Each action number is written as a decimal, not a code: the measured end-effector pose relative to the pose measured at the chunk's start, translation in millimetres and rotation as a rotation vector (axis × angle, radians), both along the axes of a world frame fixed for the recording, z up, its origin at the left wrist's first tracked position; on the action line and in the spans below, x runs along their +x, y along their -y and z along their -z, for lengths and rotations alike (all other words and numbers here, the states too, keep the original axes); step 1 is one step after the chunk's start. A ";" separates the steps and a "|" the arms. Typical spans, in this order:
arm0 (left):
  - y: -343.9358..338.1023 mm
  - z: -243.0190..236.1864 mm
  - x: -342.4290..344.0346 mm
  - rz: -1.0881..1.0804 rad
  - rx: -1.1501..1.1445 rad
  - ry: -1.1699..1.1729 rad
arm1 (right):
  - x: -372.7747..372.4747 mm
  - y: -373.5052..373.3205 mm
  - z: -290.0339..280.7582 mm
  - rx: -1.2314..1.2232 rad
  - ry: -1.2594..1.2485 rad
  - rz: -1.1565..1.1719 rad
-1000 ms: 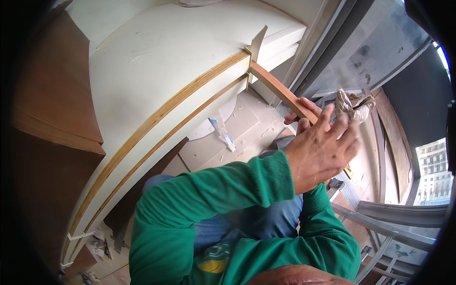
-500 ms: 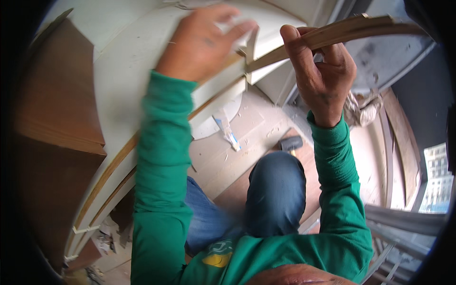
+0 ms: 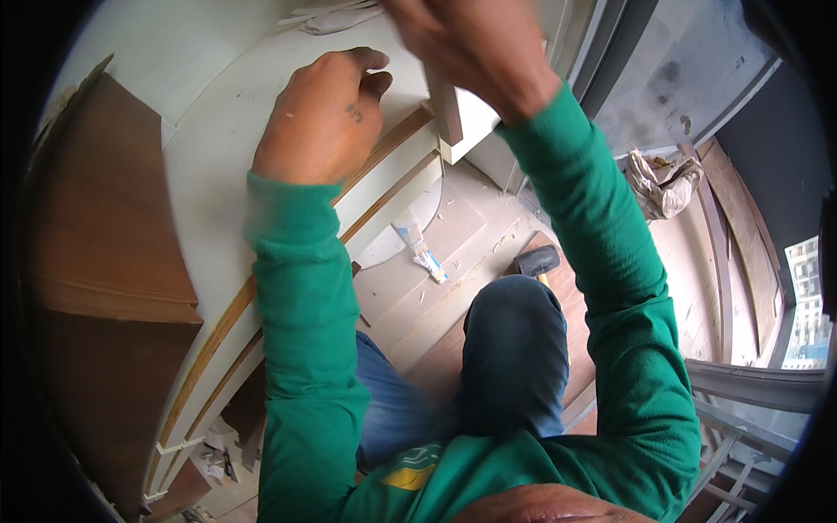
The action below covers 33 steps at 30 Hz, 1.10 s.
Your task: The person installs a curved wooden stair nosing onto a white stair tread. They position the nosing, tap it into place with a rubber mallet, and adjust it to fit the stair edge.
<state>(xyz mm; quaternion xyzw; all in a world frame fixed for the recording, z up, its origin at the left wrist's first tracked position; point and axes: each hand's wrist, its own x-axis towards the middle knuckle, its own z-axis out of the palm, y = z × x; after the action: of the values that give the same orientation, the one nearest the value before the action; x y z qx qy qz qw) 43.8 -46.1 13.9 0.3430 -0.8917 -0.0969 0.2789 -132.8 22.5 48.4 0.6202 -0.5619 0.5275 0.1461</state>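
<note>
In the head view, the left hand (image 3: 318,118) is above the curved white top (image 3: 218,122), just behind its wood-banded front edge (image 3: 214,338), a position that seems suited to steadying; its fingers curl inward, thumb near forefinger, and I cannot tell whether they pinch anything. The right hand (image 3: 484,52), blurred, is over the upper end of a brown wooden strip (image 3: 447,115) at the front corner, probably to control that end, though its fingers are too smeared to show their opening or grip. The glue-type tube (image 3: 427,261) and black-headed mallet (image 3: 536,260) lie on the littered floor (image 3: 475,253), apparently kept within reach near the knee (image 3: 514,349). Crumpled brown paper (image 3: 664,187) sits right, beside long boards (image 3: 741,253), with a window (image 3: 806,305) beyond
</note>
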 end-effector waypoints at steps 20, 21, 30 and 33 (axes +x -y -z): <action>-84.6 13.9 -43.6 0.318 -0.501 0.087 | -63.6 -249.8 399.9 0.783 0.730 0.507; -99.4 20.2 -41.1 0.454 -0.377 0.113 | -64.6 -251.2 402.6 0.810 0.710 0.489; -124.0 164.6 -2.6 0.231 0.545 0.165 | -32.4 -272.9 477.6 0.925 0.480 0.531; -118.7 163.5 2.6 0.282 0.395 -0.022 | -35.7 -280.6 488.9 0.951 0.567 0.565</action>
<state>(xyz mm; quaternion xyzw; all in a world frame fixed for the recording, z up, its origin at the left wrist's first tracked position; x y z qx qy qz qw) 46.4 72.6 -149.6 0.2619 -0.8914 -0.3111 0.1999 -168.5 303.1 -440.5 0.2806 -0.8947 0.3048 -0.1670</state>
